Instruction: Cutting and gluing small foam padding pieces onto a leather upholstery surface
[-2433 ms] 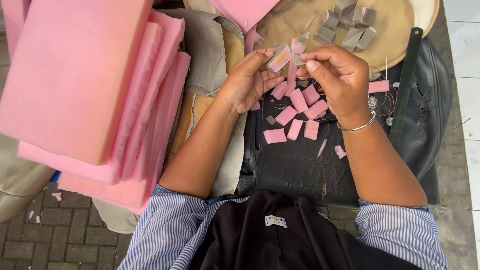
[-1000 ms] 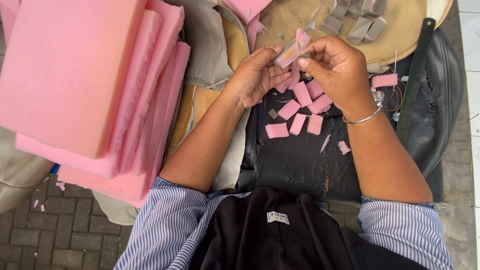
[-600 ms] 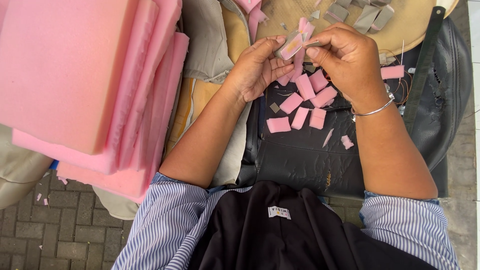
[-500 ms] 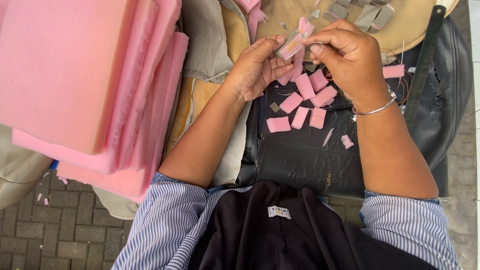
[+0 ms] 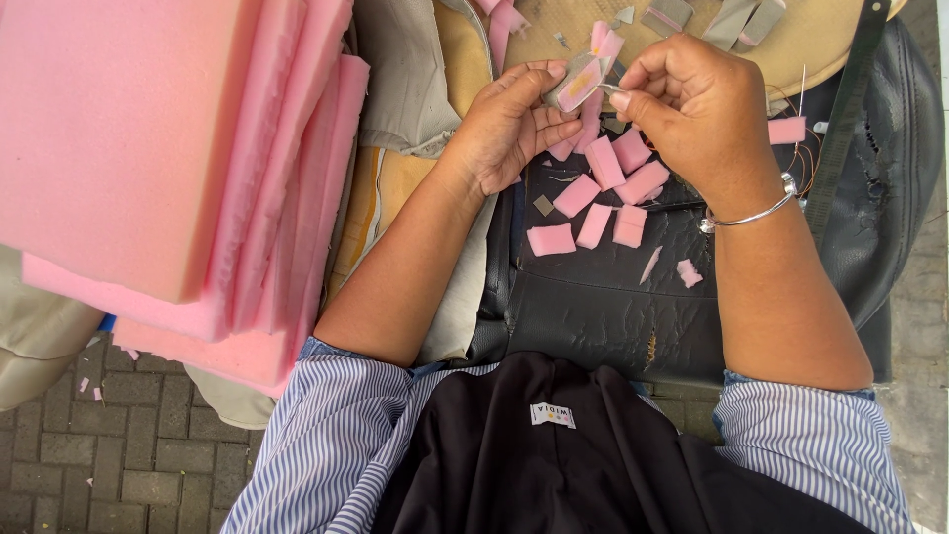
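My left hand (image 5: 509,124) pinches a small pink foam piece backed with grey fabric (image 5: 576,83) between thumb and fingers. My right hand (image 5: 692,104), with a silver bangle on its wrist, pinches the piece's right end; whether it also holds a thin tool there, I cannot tell. Beneath both hands, several small pink foam rectangles (image 5: 593,203) lie scattered on a black leather surface (image 5: 613,307).
A tall stack of large pink foam sheets (image 5: 168,158) fills the left side. Beige fabric (image 5: 415,69) lies beside it. A tan round surface (image 5: 791,40) at the top holds several grey pieces (image 5: 732,18). A black strap (image 5: 845,109) runs down the right. Brick paving (image 5: 119,465) shows lower left.
Both hands have stayed together on the small foam piece, with slight finger shifts. The view has drifted, so everything sits a little higher in frame.
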